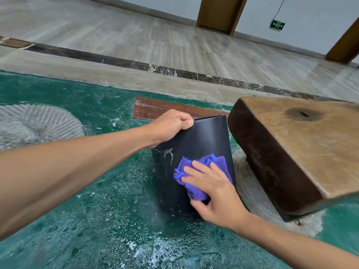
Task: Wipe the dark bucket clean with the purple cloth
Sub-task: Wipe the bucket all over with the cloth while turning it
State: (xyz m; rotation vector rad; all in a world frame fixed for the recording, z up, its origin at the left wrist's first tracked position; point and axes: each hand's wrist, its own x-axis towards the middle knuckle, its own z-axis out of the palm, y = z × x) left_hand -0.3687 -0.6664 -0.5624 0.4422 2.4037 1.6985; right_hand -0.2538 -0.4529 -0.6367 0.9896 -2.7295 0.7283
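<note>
Left hand (171, 126) curled gripping; right hand (211, 188) pressing flat.

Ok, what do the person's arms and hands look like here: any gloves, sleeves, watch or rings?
Both are bare. The left hand and right hand wear no gloves, and no rings show on the visible fingers. Both forearms are uncovered as far as the frame edge, with no sleeve, watch or wristband in view.

Your dark bucket (202, 136), matte black, tapered, standing inverted with the narrow base uppermost, whitish drip stains on its near left wall, your purple cloth (194, 171), crumpled, bunched flat against the bucket's near side, around mid-height.
</note>
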